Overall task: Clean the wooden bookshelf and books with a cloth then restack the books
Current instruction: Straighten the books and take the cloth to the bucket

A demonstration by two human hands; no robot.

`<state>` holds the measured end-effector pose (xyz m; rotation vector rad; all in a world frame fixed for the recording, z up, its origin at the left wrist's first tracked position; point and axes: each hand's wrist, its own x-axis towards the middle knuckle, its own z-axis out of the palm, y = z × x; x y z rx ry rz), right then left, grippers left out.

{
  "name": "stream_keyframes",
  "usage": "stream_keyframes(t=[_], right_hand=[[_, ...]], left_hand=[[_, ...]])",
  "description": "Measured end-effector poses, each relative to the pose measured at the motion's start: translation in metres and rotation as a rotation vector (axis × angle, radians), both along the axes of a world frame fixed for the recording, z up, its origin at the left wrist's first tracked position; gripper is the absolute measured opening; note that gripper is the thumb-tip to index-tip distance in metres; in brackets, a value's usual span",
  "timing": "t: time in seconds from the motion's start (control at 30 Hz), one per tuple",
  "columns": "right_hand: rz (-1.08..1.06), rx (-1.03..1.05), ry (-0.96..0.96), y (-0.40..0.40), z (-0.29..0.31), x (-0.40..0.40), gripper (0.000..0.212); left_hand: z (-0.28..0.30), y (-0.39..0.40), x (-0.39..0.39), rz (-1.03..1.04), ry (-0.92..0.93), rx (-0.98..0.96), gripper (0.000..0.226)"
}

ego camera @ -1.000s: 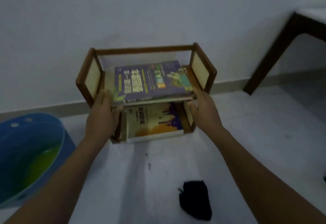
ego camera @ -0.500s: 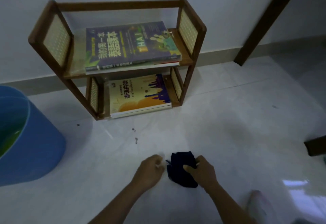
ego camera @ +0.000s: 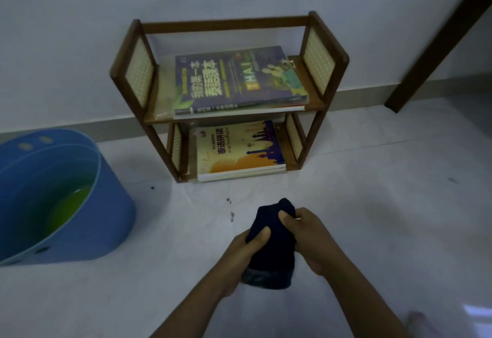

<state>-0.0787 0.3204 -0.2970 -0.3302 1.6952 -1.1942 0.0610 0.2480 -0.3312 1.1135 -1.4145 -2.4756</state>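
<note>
At the left a blue tub (ego camera: pixel 80 204) sits on the floor (ego camera: pixel 372 218) with green liquid (ego camera: pixel 70 208) pooled in it; its left side is cut off by the frame edge. Against the far wall the wooden bookshelf (ego camera: pixel 229 22) holds a purple book (ego camera: pixel 237 79) lying flat on the upper shelf and a yellow book (ego camera: pixel 239 148) flat on the lower one, with more books under each that I can't make out. Near me, my left hand (ego camera: pixel 241 255) and right hand (ego camera: pixel 310 239) both grip the dark cloth (ego camera: pixel 273 247), fingers curled round it above the floor. A dark table leg (ego camera: pixel 436 42) crosses the top right, the table itself out of frame.
</note>
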Motion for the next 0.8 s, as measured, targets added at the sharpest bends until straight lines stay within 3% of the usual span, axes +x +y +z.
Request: stream_keyframes(t=[0.17,0.4,0.5,0.7,0.8], right_hand=[[-0.036,-0.134,-0.138,-0.018,0.027,0.016,0.022],[0.309,-0.223,-0.102,-0.061,0.060,0.064,0.041],[0.466,-0.215,-0.020,-0.089,0.075,0.096,0.048],[0.717,-0.212,0.336,-0.154,0.104,0.161,0.043],[0.791,-0.280,0.368,-0.187,0.115,0.192,0.044]], left_hand=[[0.034,-0.018,0.022,0.139,0.104,0.084,0.047],[0.068,-0.027,0.072,0.519,-0.006,-0.307,0.052],[0.077,-0.031,0.102,0.671,-0.021,-0.452,0.053],[0.096,-0.058,0.169,0.812,-0.017,-0.592,0.064],[0.109,-0.075,0.201,0.844,-0.041,-0.706,0.071]])
